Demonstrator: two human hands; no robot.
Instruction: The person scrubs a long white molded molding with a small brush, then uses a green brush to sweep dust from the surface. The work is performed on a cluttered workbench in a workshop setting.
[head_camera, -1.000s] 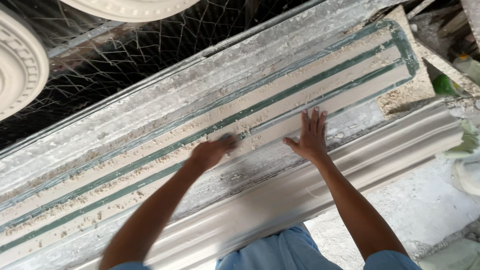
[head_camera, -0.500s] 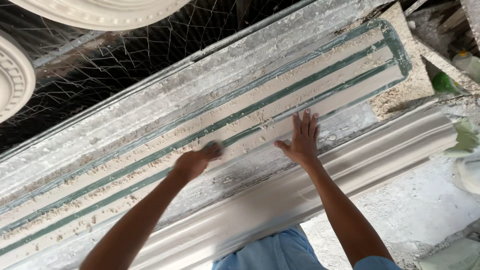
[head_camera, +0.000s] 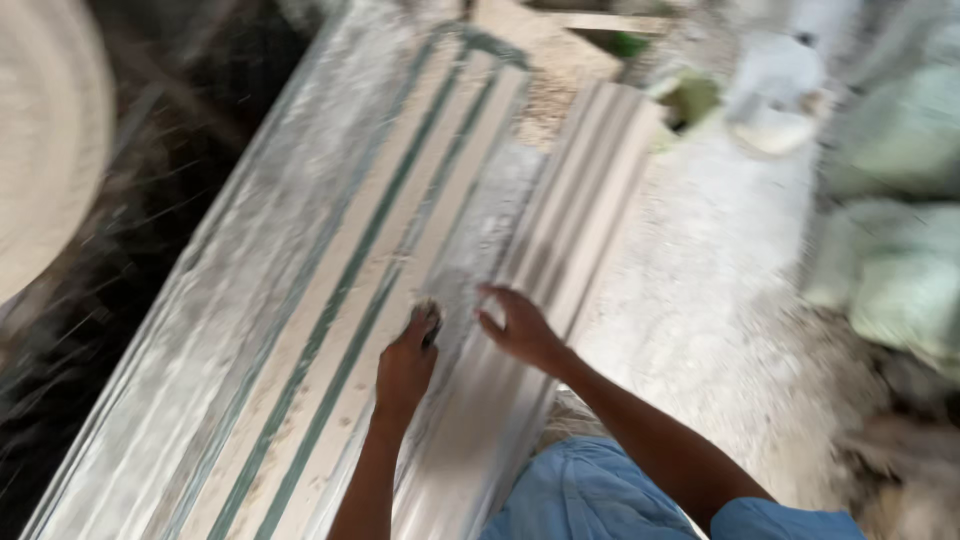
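- The long plaster-caked mould with green strips (head_camera: 330, 300) runs diagonally.
- The left hand (head_camera: 407, 362), curled narrow, presses on the mould's near edge.
- The right hand (head_camera: 520, 328), fingers loosely spread, hovers just beside it over the ribbed white plaster cornice (head_camera: 580, 210); blur hides any contact.

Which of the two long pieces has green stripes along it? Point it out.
The long flat mould on the left, under the left hand. The ribbed white moulding beside it on the right has ridges only, no green.
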